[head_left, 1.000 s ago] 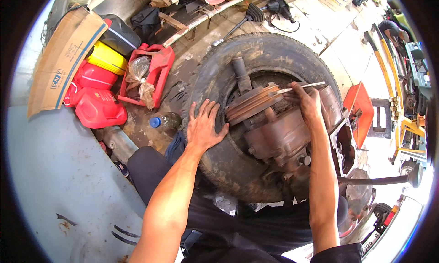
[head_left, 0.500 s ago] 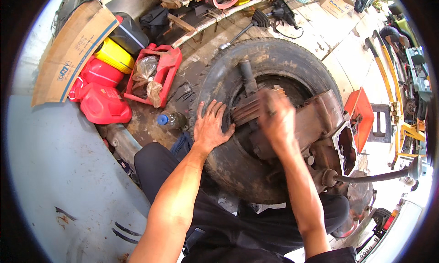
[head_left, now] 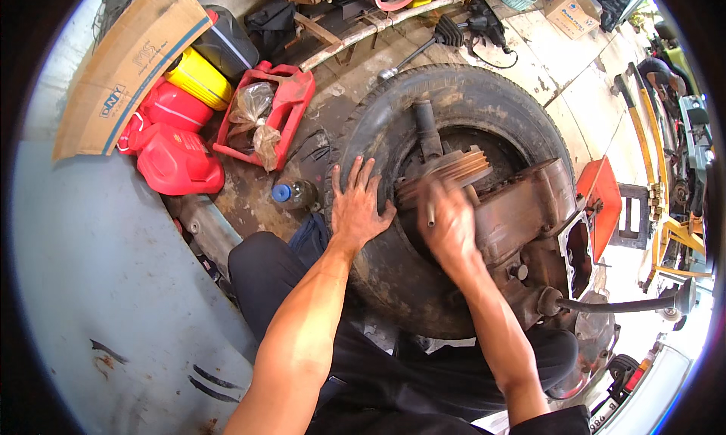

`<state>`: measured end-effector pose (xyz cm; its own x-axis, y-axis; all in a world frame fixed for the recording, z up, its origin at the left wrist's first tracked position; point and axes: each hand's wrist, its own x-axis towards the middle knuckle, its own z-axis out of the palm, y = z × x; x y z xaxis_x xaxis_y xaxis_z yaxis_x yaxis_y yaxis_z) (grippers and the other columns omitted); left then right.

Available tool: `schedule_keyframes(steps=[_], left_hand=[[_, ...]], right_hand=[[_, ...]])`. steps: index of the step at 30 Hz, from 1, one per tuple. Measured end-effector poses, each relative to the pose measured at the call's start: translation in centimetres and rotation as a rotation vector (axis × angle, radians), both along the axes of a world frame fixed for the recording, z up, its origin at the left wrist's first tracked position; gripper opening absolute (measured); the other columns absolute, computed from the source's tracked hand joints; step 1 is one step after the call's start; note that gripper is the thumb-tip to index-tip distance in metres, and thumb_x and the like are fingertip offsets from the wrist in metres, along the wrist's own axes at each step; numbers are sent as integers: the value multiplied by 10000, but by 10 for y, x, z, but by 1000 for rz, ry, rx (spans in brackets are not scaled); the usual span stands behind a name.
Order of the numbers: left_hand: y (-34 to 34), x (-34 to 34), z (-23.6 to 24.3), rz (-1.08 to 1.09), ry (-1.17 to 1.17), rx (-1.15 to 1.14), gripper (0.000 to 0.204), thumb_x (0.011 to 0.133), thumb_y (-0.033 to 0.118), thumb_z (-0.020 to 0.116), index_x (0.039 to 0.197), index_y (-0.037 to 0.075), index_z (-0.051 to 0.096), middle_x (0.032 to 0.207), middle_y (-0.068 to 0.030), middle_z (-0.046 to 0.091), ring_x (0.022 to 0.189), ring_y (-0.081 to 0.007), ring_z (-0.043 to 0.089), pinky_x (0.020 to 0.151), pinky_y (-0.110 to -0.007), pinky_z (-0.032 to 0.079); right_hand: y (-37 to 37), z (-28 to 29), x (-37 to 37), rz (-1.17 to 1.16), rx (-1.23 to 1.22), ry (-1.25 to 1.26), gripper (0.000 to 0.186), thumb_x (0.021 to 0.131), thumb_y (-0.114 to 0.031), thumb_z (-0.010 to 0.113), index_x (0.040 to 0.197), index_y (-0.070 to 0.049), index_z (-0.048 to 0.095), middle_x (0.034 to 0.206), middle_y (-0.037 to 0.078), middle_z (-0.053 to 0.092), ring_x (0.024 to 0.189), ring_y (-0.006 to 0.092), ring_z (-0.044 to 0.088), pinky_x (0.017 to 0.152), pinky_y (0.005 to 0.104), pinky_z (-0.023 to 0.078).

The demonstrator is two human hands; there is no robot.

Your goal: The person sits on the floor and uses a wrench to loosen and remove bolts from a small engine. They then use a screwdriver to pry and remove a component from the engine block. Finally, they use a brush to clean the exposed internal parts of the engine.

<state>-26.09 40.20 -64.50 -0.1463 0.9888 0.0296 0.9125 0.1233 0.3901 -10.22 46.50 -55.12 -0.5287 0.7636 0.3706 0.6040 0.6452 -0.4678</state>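
A large worn tyre lies flat in front of me. On it rests a rusty gearbox housing, and beside that a brown, ridged, gear-like part with a dark shaft pointing away from me. My left hand is spread flat on the tyre's left side and holds nothing. Close to the near side of the ridged part, my right hand is closed and somewhat blurred. The end of a short thin metal rod sticks out from its fingers; the rest is hidden.
Left of the tyre stand a blue-capped bottle, a cut-open red canister holding plastic bags, and a red jerrycan. A lever with a rubber boot lies beyond. At right are an orange-red panel and a gear lever.
My right hand has moved down and toward me, showing more of the ridged part. The left hand keeps its place on the tyre. The whole view has shifted slightly.
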Motion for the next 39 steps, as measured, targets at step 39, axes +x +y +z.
schedule_keyframes(steps=[39], left_hand=[[1,-3,-2,-16,-1,-40,491,802,368,642,1181,59,681,1509,-105,443,1508,-249,202,1221,-579,60]], right_hand=[[83,11,36,-175,-460,78,276,941,-250,683,982,19,727,924,191,742,839,259,727,787,341,537]])
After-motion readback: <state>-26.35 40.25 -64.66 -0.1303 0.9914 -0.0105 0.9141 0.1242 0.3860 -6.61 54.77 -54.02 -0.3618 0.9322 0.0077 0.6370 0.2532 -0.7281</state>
